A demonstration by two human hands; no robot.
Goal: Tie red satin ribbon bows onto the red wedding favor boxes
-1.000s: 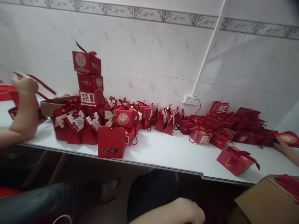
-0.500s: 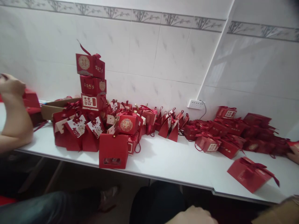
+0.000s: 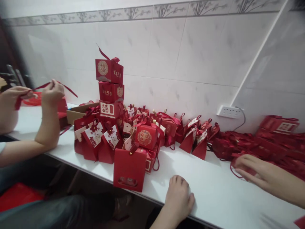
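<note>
My left hand (image 3: 179,197) rests on the table's front edge, back up, fingers curled under; nothing shows in it. To its left stands a red gift box with a small window (image 3: 130,168). My right hand (image 3: 254,170) reaches in from the right, its fingers curled round a red gift box (image 3: 238,155) at the near edge of the right-hand pile. The hand hides most of that box; a thin cord loop (image 3: 234,173) hangs out beside the fingers. Motion blurs this area a little.
Three stacked red boxes (image 3: 109,92) rise above the crowded left group. Behind it sits an open cardboard box (image 3: 78,113). A co-worker's hands (image 3: 52,92) hold a red ribbon at the left. A socket strip (image 3: 230,112) with a cable is on the tiled wall.
The view has swung left and closer. My left hand has come up onto the table edge. My right hand now reaches the pile. The co-worker's hands and ribbon have come into fuller view.
</note>
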